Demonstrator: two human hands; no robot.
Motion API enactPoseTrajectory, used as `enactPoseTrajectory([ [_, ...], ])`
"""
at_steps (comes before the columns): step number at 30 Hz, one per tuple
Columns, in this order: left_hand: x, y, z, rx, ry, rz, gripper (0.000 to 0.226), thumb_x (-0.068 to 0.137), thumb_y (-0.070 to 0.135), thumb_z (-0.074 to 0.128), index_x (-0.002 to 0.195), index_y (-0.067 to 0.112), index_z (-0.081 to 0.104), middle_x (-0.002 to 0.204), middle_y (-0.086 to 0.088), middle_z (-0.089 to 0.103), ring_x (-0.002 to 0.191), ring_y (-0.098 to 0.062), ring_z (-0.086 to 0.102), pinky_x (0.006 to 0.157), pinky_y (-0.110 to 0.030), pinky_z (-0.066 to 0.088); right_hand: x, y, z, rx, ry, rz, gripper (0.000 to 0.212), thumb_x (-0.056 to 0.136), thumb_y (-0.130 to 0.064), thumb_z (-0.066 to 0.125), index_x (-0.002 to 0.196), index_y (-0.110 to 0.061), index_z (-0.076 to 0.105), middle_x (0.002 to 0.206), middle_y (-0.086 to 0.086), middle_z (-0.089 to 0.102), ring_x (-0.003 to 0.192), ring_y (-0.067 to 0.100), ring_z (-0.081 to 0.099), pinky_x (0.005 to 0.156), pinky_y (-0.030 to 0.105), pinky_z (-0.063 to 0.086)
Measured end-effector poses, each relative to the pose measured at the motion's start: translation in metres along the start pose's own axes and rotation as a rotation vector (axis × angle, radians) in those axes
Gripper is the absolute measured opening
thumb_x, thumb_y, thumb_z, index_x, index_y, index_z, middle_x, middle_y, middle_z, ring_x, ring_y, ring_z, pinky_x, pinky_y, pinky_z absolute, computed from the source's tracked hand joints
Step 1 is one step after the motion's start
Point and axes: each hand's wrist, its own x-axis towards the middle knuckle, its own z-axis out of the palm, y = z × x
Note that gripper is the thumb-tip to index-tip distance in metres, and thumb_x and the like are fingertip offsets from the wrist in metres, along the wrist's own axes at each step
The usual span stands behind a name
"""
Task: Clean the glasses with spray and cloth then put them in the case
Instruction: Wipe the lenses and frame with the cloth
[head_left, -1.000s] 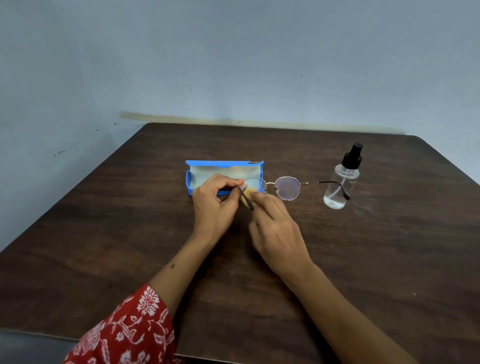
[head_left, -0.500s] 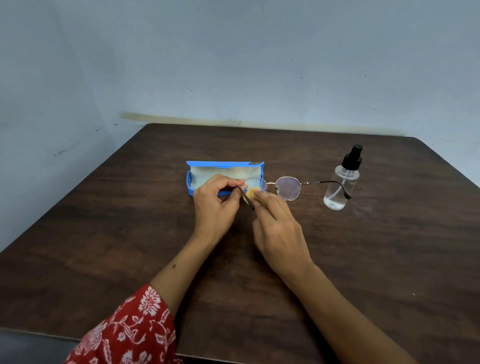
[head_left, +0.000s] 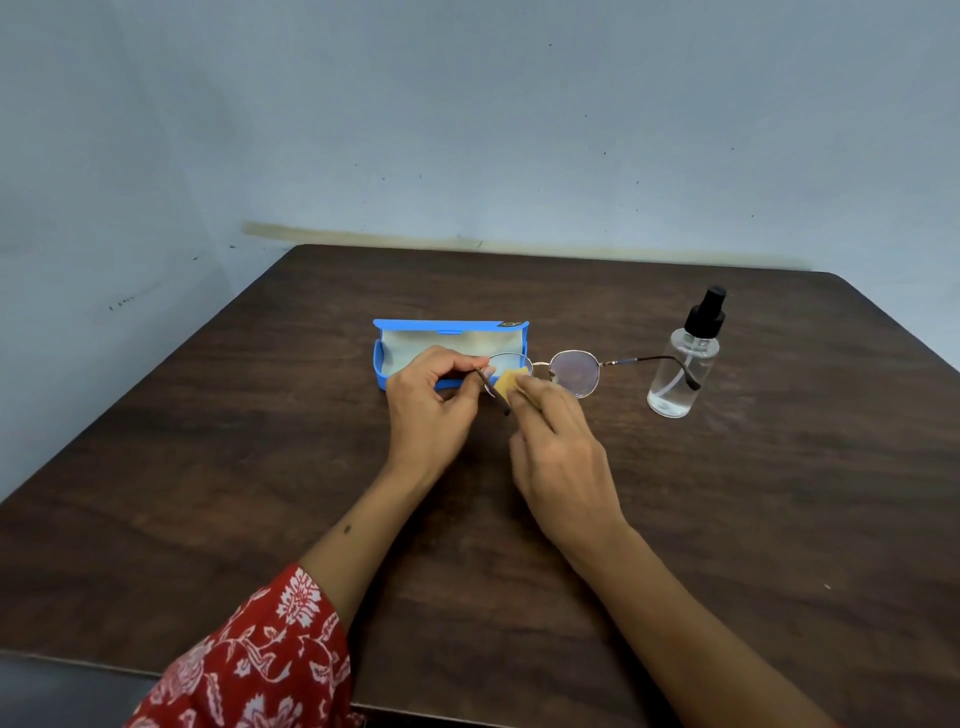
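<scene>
right hand (head_left: 563, 457) | fingers slid slightly right along left lens | more yellow cloth (head_left: 506, 385) now showing | glasses (head_left: 543, 371) barely shifted

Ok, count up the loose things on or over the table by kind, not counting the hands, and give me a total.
Glasses: 1
Cloth, yellow: 1
Case, blue, open: 1
Spray bottle: 1
Total: 4

Both hands' (head_left: 431, 402) (head_left: 561, 447) grip pinched
</scene>
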Motion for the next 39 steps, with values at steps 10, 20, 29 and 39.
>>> enactPoseTrajectory([
  [10,0.0002,-0.0004,0.0005,0.004,-0.002,0.002,0.010,0.075,0.000,0.073,0.080,0.009,0.073,0.076,0.008,0.066,0.074,0.000,0.063,0.068,-0.008,0.046,0.0003,0.0004,0.0002,0.017,-0.009,-0.008,0.040,0.078,-0.003,0.041,0.109,0.006,0.063,0.115,0.016,0.061,0.107,0.024,0.054,0.091,0.027,0.043],
  [20,-0.0012,0.0001,0.0004,0.001,-0.007,0.015,0.007,0.076,0.001,0.073,0.080,0.007,0.072,0.077,0.005,0.067,0.074,0.001,0.063,0.067,-0.008,0.047,-0.0004,-0.0027,-0.0009,0.034,-0.020,-0.047,0.041,0.078,-0.003,0.040,0.111,0.004,0.064,0.114,0.014,0.062,0.107,0.022,0.052,0.085,0.026,0.047],
  [29,-0.0018,0.0001,0.0001,-0.007,-0.003,0.014,0.008,0.076,0.001,0.073,0.079,0.008,0.072,0.076,0.009,0.066,0.075,0.000,0.064,0.068,-0.009,0.048,-0.0007,-0.0045,-0.0006,0.040,-0.015,-0.063,0.042,0.076,-0.003,0.041,0.111,0.003,0.064,0.112,0.013,0.063,0.106,0.020,0.052,0.082,0.026,0.048],
  [39,-0.0015,-0.0005,-0.0005,-0.003,-0.001,0.017,0.008,0.076,0.000,0.073,0.079,0.007,0.072,0.076,0.010,0.066,0.076,0.000,0.063,0.069,-0.011,0.049,0.0001,-0.0035,-0.0011,0.034,-0.021,-0.045,0.040,0.077,-0.004,0.041,0.109,0.003,0.065,0.112,0.013,0.063,0.106,0.022,0.054,0.083,0.025,0.048],
])
